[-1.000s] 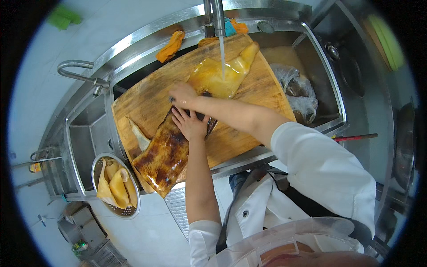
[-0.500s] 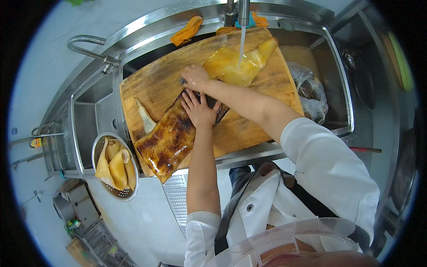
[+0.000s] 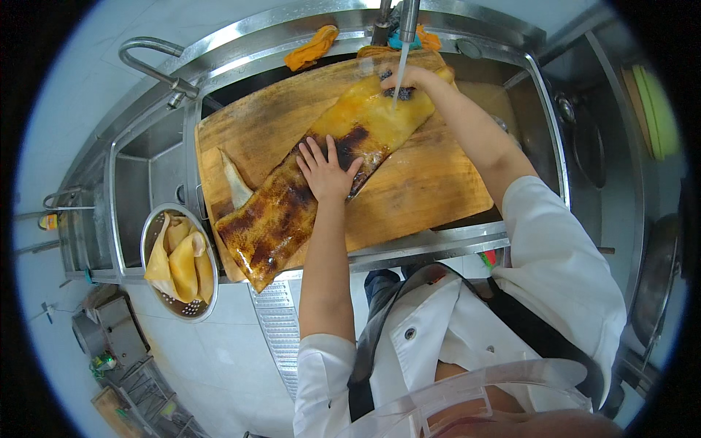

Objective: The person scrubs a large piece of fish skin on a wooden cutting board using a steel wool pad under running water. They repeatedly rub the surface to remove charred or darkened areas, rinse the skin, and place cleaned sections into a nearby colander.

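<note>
A long piece of animal hide, likely pork skin (image 3: 270, 215), lies slantwise across a wooden board (image 3: 248, 131). Its near left part is scorched brown; the far right part is scrubbed-looking yellow and wet. My left hand (image 3: 327, 174) presses flat on its middle, fingers spread. At the far end my right hand (image 3: 412, 77) is closed round a dark scouring pad (image 3: 399, 94) and rests it on the skin. Water (image 3: 398, 80) from the tap (image 3: 410, 20) runs down beside these fingers. A narrow pale strip of skin (image 3: 235, 182) lies left of the big piece.
The board spans a steel sink (image 3: 544, 124). A perforated metal bowl (image 3: 196, 309) with yellow skin pieces (image 3: 182, 263) stands at the left. Orange cloths (image 3: 312, 48) lie along the back ledge. A second tap (image 3: 146, 45) stands at the back left.
My right hand has moved with the pad from the skin's middle to its far right end. My left hand stays flat on the skin. The far part of the skin now lies spread out.
</note>
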`<state>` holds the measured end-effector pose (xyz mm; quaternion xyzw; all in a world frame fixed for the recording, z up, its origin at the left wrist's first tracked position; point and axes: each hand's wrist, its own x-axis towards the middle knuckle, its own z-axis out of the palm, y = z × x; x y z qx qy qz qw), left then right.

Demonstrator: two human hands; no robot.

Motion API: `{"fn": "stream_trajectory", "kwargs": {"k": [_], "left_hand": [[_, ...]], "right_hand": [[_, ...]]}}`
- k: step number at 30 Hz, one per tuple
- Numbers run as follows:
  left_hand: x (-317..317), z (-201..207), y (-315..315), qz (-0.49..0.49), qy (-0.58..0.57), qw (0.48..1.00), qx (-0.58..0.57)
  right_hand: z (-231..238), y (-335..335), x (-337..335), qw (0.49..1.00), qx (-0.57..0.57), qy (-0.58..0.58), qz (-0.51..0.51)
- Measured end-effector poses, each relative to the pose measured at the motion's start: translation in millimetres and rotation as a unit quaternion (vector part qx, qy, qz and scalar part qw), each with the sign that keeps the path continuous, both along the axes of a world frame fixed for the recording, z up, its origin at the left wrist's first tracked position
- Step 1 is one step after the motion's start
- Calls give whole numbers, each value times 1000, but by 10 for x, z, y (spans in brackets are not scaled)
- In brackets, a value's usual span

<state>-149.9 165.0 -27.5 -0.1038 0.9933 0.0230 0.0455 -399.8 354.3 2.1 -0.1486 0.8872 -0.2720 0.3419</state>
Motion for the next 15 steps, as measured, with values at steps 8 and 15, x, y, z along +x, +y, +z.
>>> {"fn": "stream_trajectory", "kwargs": {"k": [8,15], "left_hand": [[-72,2,42,-24,4,999,-26],[-221,61,208,-65,-25,998,10]], "right_hand": [[37,87,267,948,143,263,108],[210,347,354,936,210,283,-10]]}}
